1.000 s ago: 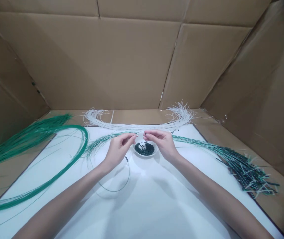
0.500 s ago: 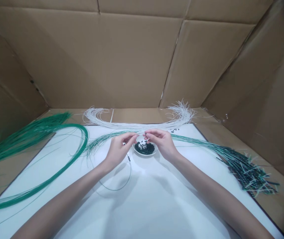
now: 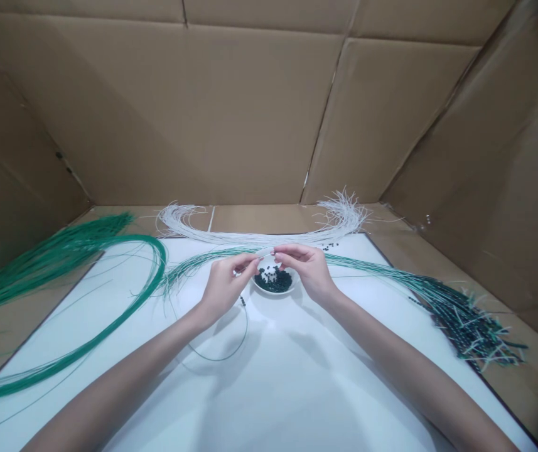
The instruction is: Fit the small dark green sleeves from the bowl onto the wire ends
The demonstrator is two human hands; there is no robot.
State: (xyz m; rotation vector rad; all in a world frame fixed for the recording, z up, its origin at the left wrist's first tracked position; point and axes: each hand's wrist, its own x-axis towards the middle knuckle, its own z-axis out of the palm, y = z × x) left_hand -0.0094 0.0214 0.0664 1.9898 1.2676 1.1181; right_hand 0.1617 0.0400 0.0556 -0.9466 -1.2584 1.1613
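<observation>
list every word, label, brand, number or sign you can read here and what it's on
None: no readable text shows on the cardboard back wall, the white tabletop or the white bowl.
The dark specks on the left cardboard wall are too small to make out.

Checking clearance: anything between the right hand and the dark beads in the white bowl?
Nothing visible. The right hand is at the far right of the white bowl, dark beads exposed inside. The beaded green bundle passes behind the hand, outside that gap.
</observation>
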